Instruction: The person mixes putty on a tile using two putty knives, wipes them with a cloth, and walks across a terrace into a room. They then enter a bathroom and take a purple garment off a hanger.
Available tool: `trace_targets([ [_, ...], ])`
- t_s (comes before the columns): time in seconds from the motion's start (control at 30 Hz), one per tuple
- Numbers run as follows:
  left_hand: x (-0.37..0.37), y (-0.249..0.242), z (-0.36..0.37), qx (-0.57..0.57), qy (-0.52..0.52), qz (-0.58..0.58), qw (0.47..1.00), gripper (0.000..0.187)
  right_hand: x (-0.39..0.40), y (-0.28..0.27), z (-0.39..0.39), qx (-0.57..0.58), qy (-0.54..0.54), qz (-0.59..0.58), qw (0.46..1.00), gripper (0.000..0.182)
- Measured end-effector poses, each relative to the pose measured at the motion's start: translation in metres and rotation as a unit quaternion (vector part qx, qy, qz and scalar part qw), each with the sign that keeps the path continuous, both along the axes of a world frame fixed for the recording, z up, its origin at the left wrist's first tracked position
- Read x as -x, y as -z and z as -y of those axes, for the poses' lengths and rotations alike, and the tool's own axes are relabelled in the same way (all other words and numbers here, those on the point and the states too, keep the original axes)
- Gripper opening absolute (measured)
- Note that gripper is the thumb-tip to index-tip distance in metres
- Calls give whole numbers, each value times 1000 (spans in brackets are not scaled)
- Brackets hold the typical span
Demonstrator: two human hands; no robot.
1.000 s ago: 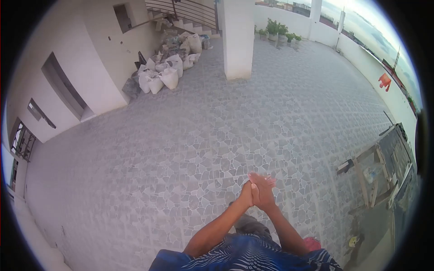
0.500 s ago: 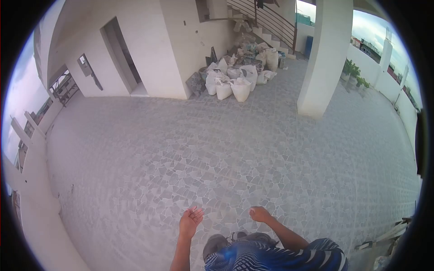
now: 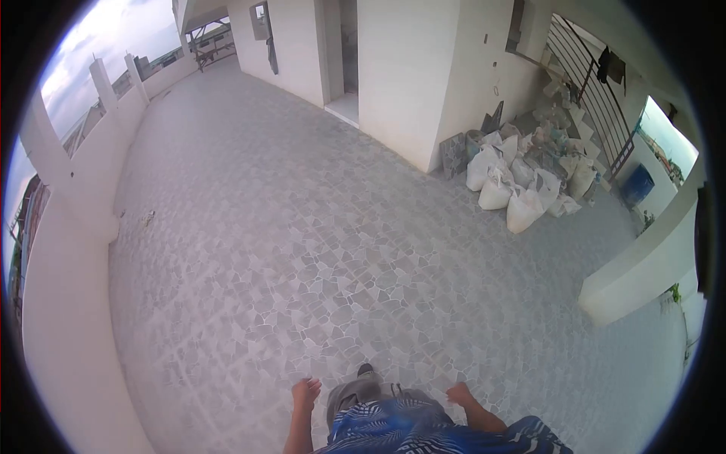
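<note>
My left hand (image 3: 305,392) hangs in front of my body at the lower middle of the head view. Its fingers are loosely bent and it holds nothing that I can see. To the right, my right hand (image 3: 460,393) is curled into a loose fist, with nothing visible in it. Between the hands are my blue patterned shirt (image 3: 401,424), grey trousers (image 3: 355,393) and one dark shoe tip (image 3: 366,369). Neither hand touches anything; beneath both lies the grey stone-pattern tile floor (image 3: 333,280).
Several white sacks (image 3: 523,206) are piled by the stairs (image 3: 586,132) at the back right. A white pillar (image 3: 631,284) stands at the right, with a blue barrel (image 3: 637,185) behind it. A low parapet wall (image 3: 72,280) runs along the left. Ahead is a doorway (image 3: 348,60).
The view has swung left, so sacks, pillar and doorway now sit further right. Both hands have dropped lower in view. A shoe tip has come out ahead of my body.
</note>
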State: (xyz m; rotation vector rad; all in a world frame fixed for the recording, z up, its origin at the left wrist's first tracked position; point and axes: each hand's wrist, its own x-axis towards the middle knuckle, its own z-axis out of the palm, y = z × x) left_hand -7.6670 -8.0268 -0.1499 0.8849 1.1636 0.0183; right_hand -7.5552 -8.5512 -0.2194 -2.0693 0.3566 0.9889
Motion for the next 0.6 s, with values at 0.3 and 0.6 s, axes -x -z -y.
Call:
trace_targets([
  [0.3, -438, -48, -87, -235, 305, 186, 904, 33, -183, -36, -76, 111, -196, 140, 964, 6],
  [0.6, -475, 80, -173, 30, 177, -180, 967, 29, -572, 47, -198, 0, -210, 119, 970, 13],
])
